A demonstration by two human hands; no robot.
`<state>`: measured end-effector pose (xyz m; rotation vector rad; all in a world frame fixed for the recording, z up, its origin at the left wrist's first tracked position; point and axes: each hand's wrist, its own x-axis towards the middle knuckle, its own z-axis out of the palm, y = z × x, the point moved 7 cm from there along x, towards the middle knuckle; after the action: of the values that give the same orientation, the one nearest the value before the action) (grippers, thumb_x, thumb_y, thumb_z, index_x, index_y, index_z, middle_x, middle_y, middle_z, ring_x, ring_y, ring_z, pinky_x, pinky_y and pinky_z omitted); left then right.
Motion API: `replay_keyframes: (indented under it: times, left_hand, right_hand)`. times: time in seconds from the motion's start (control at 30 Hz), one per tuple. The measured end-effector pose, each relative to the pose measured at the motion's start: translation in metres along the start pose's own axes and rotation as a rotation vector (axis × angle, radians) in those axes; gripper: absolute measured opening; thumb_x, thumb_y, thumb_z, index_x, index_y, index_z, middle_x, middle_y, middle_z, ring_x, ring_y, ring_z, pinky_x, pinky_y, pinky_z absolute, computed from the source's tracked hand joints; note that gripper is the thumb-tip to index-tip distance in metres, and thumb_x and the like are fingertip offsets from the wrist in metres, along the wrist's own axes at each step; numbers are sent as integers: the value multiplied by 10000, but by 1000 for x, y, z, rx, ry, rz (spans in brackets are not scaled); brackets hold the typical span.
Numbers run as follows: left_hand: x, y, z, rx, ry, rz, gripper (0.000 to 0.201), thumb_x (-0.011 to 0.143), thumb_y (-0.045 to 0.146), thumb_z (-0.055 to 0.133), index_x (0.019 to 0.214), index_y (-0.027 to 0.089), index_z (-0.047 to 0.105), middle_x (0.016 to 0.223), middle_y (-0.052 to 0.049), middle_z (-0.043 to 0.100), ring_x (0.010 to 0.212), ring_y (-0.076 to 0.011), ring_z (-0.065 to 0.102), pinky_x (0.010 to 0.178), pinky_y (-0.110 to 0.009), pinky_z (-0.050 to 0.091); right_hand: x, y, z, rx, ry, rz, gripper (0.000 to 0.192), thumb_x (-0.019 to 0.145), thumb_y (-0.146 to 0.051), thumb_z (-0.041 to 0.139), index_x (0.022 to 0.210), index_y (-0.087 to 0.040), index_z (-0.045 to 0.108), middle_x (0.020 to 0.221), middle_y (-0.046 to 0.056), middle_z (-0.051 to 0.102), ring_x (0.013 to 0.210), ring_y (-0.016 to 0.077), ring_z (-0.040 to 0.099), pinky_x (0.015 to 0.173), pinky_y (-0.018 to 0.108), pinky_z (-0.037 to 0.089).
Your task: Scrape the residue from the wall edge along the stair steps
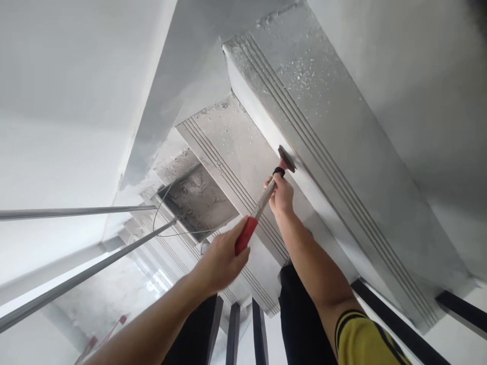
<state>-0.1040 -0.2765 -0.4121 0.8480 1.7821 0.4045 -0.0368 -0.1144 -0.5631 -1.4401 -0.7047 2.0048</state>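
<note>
Mallet (266, 197) held against step (304, 167); railings (87, 268) beside.

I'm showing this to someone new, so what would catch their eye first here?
First, the red-handled tool at centre, gripped by the left hand on its red handle and the right hand near its dark round head, which is pressed against the edge of a grey step. Next, the dusty grooved stairs running away lower left, with metal rails at left.
</note>
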Motion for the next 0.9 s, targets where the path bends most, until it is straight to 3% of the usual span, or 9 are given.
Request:
replay_keyframes:
  times: [0.13, 0.3, 0.4, 0.47, 0.57, 0.63, 0.77, 0.9]
  left_hand:
    - [13, -7, -28, 64, 29, -50, 525, 743, 197, 507, 1267, 172, 499, 787, -19, 627, 683, -150, 552, 624, -258, 391]
    - [14, 2, -63, -80, -50, -67, 567, 813, 298, 483, 1364, 197, 398, 719, 5, 593, 529, -107, 511, 513, -221, 377]
    - [15, 5, -78, -108, -86, -189, 605, 788, 217, 484, 1380, 143, 384, 726, -14, 588, 506, -102, 516, 490, -216, 391]
    - [14, 11, -89, -113, -65, -153, 593, 789, 217, 484, 1372, 142, 401, 702, -10, 584, 499, -99, 510, 476, -208, 385]
    - [16, 17, -107, -94, 17, -66, 567, 804, 285, 514, 1356, 187, 430, 656, 6, 578, 491, -96, 506, 461, -194, 375]
    - [26, 9, -114, -101, 39, -135, 578, 785, 268, 538, 1351, 202, 438, 635, 6, 577, 465, -99, 510, 443, -194, 374]
    - [46, -6, -110, -165, 7, -232, 636, 754, 227, 553, 1373, 190, 414, 596, 5, 563, 438, -114, 515, 418, -202, 372]
    - [17, -13, -71, -202, 12, -249, 636, 792, 268, 521, 1403, 186, 363, 715, -31, 612, 517, -136, 557, 512, -264, 450]
  right_hand:
    - [15, 5, 22, -18, 108, 76, 228, 704, -230, 632, 642, -205, 414, 496, -63, 442, 441, 78, 454, 505, 229, 464]
    - [24, -6, 64, 23, -37, -38, 211, 718, -273, 640, 695, -192, 447, 570, -54, 491, 506, 76, 508, 552, 220, 476]
    - [28, -4, 74, 1, 77, 60, 218, 720, -213, 625, 653, -187, 419, 505, -73, 442, 456, 65, 464, 507, 208, 446]
    - [30, -8, 84, 15, 104, 60, 210, 719, -183, 616, 650, -185, 417, 493, -79, 429, 443, 59, 450, 494, 199, 434]
    - [36, -16, 107, 43, -13, -15, 169, 741, -214, 613, 698, -177, 454, 542, -62, 479, 475, 60, 490, 502, 185, 435]
    - [46, -14, 116, 5, -16, 17, 154, 756, -213, 597, 698, -176, 459, 541, -57, 483, 469, 60, 494, 482, 173, 419]
    - [57, -3, 113, -41, 134, 127, 152, 772, -126, 526, 662, -176, 433, 489, -64, 447, 415, 55, 449, 451, 175, 404]
    - [12, 12, 99, -80, 105, 264, 168, 710, -72, 545, 686, -180, 418, 461, -70, 428, 405, 77, 462, 429, 196, 412]
